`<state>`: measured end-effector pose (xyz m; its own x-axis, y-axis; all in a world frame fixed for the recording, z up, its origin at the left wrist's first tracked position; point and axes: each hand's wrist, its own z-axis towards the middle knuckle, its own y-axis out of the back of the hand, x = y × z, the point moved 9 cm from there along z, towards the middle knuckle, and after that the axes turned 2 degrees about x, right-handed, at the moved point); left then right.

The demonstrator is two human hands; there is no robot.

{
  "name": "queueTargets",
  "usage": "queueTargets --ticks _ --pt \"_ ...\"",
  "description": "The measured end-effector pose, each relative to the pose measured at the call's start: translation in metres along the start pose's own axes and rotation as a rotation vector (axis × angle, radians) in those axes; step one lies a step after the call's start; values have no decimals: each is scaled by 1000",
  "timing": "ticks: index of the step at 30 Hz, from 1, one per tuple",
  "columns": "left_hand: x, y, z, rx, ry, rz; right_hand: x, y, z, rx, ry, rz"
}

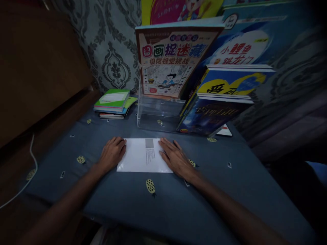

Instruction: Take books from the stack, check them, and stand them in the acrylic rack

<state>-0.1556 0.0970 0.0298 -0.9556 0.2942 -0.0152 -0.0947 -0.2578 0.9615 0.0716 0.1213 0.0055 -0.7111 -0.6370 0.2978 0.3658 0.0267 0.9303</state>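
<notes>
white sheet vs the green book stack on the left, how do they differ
The white sheet is a single flat page lying between both hands; the green book stack is several thick books piled up, untouched near the wall. The sheet is pale, the stack colourful. Both lie on the blue cloth.

A table draped in a blue-grey cloth (217, 177) dotted with yellow motifs. On it lie a white booklet (143, 156), a stack of books (112, 103), a clear stand (155, 114) and leaning books (217, 102).
</notes>
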Motion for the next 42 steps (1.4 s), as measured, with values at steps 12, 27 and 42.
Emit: queueTargets --ticks 12,27,42 --pt "-38 33 -62 -2 -113 -199 0 -9 1 -34 -6 -83" --pt "-50 24 -43 10 -138 -255 -2 -15 2 -26 -12 -112" --pt "-68 -12 36 24 -171 -56 6 -6 4 61 -42 -96"
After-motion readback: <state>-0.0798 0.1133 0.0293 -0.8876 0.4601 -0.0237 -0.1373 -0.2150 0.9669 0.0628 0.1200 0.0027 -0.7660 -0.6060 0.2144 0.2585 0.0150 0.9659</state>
